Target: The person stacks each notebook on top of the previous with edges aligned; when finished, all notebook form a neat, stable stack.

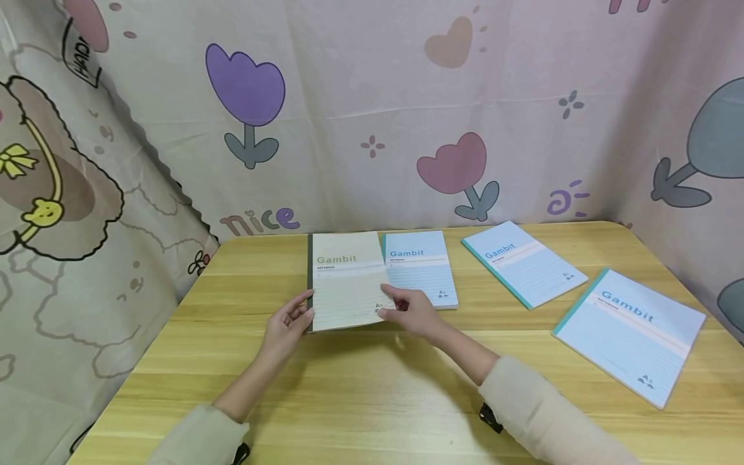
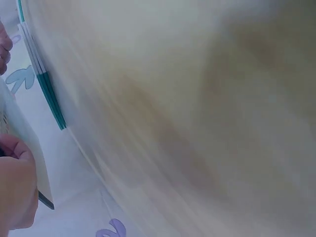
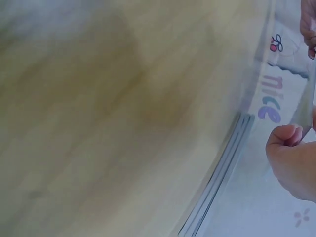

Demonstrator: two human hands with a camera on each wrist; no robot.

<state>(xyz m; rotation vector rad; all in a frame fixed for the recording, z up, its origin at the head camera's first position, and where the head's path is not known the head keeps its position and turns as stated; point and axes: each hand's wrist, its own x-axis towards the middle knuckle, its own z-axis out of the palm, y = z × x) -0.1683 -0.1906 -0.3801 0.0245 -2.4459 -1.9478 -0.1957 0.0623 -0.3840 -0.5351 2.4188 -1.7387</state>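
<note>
A cream "Gambit" notebook (image 1: 345,303) with a dark spine is held between both hands, raised off the table in the wrist views. My left hand (image 1: 286,326) pinches its spine side near the lower left corner. At the lower right corner, my right hand (image 1: 414,312) grips it between thumb and fingers. Behind its right edge lies a small stack of blue notebooks (image 1: 421,265) with a teal spine, partly covered in the head view. The left wrist view shows the stack's layered teal spines (image 2: 50,101); the right wrist view shows its page edges (image 3: 217,177).
Two more blue notebook places lie to the right, both turned at an angle: one notebook (image 1: 526,266) near the back edge, another notebook (image 1: 630,336) nearer the right side. The wooden table (image 1: 372,400) meets a printed curtain (image 1: 349,77) behind and at both sides.
</note>
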